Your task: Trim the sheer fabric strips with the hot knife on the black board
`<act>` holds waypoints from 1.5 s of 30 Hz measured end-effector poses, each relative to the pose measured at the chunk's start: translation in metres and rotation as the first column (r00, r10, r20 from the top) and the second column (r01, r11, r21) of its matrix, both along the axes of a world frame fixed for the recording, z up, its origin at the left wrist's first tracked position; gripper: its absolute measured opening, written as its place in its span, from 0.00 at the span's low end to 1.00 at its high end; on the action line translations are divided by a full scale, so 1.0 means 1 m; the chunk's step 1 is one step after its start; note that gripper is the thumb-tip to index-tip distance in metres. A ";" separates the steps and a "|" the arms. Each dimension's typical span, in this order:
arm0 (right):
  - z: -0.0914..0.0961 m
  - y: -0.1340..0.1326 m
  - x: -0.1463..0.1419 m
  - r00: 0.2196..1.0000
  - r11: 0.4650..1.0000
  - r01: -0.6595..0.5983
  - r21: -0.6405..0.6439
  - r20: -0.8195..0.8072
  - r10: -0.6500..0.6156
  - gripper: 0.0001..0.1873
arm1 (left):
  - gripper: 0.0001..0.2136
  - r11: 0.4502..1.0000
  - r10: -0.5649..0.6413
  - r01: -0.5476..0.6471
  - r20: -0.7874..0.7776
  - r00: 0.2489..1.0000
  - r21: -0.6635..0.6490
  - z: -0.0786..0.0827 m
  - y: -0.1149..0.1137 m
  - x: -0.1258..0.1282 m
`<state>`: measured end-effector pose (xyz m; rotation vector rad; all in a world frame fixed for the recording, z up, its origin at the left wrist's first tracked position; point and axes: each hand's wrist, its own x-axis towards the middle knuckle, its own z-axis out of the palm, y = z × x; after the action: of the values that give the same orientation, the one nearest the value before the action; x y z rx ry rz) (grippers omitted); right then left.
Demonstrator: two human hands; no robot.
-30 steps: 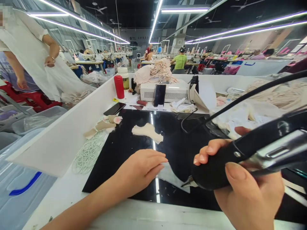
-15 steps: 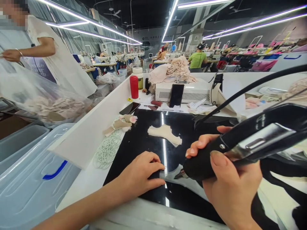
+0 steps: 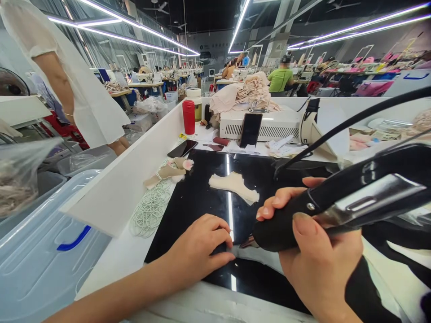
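Note:
My right hand [image 3: 319,251] is wrapped round a black hand-held power tool [image 3: 336,211] with a silver lever and a thick black cable. The tool's dark, narrow tip points down-left onto a strip of pale, thin fabric [image 3: 262,256] lying on the glossy black work surface [image 3: 191,197]. At the strip's left end my left hand [image 3: 205,244] rests with curled fingers, thumb and index fingertips at the fabric's edge. Part of the strip is hidden under the tool and my right hand. Beyond the hands lies a small stack of cream fabric pieces [image 3: 235,186].
Pale green rubber bands [image 3: 151,210] and tied beige fabric bundles [image 3: 170,171] lie left. Behind are two phones, a red bottle [image 3: 189,117] and a vented white box [image 3: 266,127] bearing fabric. A plastic bin lid [image 3: 43,264] adjoins the table. A person in white [image 3: 77,89] stands left.
The view has shifted slightly. My hands and the tool keep nearly the same place over the fabric. The person at left has lowered an arm, and the plastic bag of fabric has moved left.

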<state>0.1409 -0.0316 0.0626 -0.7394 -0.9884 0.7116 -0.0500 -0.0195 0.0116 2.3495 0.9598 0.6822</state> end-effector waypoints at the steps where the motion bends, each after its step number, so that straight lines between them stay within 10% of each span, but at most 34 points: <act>1: 0.000 0.000 -0.001 1.000 1.000 -0.004 0.007 -0.001 0.004 0.23 | 0.08 1.000 -0.002 0.002 0.006 1.000 -0.001 0.000 0.000 0.000; 45: -0.008 0.000 -0.007 0.999 0.997 -0.048 0.058 -0.006 0.049 0.22 | 0.02 0.996 -0.026 0.029 -0.039 0.999 0.086 -0.002 -0.004 -0.005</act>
<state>0.1338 -0.0312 0.0551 -0.6639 -1.0193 0.7245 -0.0548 -0.0231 0.0095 2.4553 0.9299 0.6836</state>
